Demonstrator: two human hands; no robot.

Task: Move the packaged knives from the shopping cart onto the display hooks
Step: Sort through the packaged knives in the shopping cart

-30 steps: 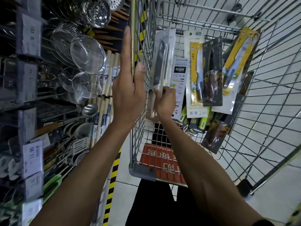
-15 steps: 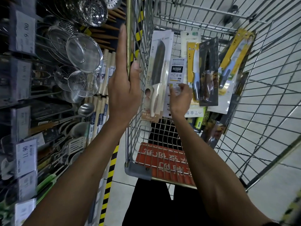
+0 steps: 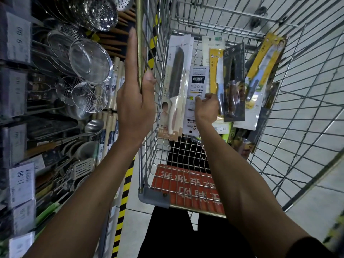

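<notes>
1. The left hand (image 3: 135,108) stays on the shopping cart (image 3: 139,43) side rail, fingers straight, thumb on the wire.
2. The right hand (image 3: 206,108) has let go of the white-handled knife pack (image 3: 175,86), which leans free in the cart just to its left.
3. Its fingers now curl round the edge of the yellow-card knife pack (image 3: 216,71).

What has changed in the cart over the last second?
The right hand let go of the white-handled knife package, which now leans face-on against the side of the wire shopping cart. The hand then moved right to pinch, it seems, the white barcode-backed package. The left hand stays flat on the cart's corner post, and the black knife package has not moved.
</notes>
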